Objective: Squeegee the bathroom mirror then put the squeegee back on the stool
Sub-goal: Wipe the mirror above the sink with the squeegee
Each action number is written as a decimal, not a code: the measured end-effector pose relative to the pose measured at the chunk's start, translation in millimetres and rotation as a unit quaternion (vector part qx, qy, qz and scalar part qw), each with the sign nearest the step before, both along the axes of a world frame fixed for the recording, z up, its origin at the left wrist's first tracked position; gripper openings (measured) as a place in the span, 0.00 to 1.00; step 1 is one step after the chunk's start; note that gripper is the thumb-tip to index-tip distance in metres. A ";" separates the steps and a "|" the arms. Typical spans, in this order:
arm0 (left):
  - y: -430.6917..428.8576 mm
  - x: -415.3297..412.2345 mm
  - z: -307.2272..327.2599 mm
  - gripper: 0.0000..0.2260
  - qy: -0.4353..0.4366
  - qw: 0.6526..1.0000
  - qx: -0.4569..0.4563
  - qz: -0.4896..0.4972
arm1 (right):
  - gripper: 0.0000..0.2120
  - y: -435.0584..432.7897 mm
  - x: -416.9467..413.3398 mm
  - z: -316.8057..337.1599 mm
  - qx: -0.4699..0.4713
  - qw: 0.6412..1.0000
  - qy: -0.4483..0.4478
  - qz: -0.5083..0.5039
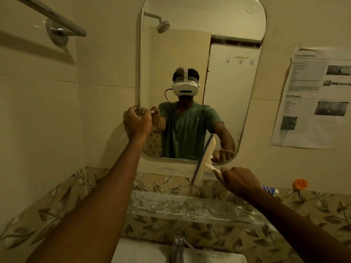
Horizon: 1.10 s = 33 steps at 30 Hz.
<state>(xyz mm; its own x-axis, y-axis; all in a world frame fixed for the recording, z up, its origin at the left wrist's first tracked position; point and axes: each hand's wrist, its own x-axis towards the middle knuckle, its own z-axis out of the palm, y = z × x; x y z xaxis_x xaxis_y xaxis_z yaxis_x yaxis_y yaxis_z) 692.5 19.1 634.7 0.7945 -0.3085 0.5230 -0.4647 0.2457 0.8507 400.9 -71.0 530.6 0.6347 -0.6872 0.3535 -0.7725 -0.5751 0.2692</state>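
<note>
A tall rounded mirror [224, 31] hangs on the tiled wall ahead and reflects a person in a green shirt and a white headset. My left hand [137, 123] grips the mirror's left edge at mid height. A cream squeegee [206, 158] with a blue rubber blade is held by its handle in my right hand [239, 180]. Its blade stands almost upright across the mirror's bottom right edge and the frame below. The stool is out of view.
A narrow stone shelf [190, 204] runs below the mirror, with a striped tube [270, 190] and an orange object [299, 184] at its right end. A tap [178, 242] and white basin [144, 252] sit beneath. A towel rail [57, 23] is upper left, a printed sheet [313, 97] right.
</note>
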 end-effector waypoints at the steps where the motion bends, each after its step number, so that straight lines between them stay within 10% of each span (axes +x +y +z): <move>1: 0.4 -2.5 -0.8 0.18 -0.001 1.000 -0.001 -0.003 | 0.21 -0.2 -4.9 -1.8 0.000 1.000 0.001 -0.007; 13: -5.5 -37.0 -24.2 0.33 -0.046 0.999 0.021 0.006 | 0.18 4.6 -84.7 -30.3 -0.026 0.994 -0.042 -0.093; 21: -12.4 -102.9 -81.0 0.32 -0.229 0.971 0.061 -0.041 | 0.23 39.3 -97.4 -47.3 -0.044 0.975 -0.184 -0.113; 33: -20.0 -189.9 -110.8 0.26 -0.356 0.917 0.117 -0.139 | 0.22 74.1 -98.5 -49.3 0.074 0.781 -0.611 -0.101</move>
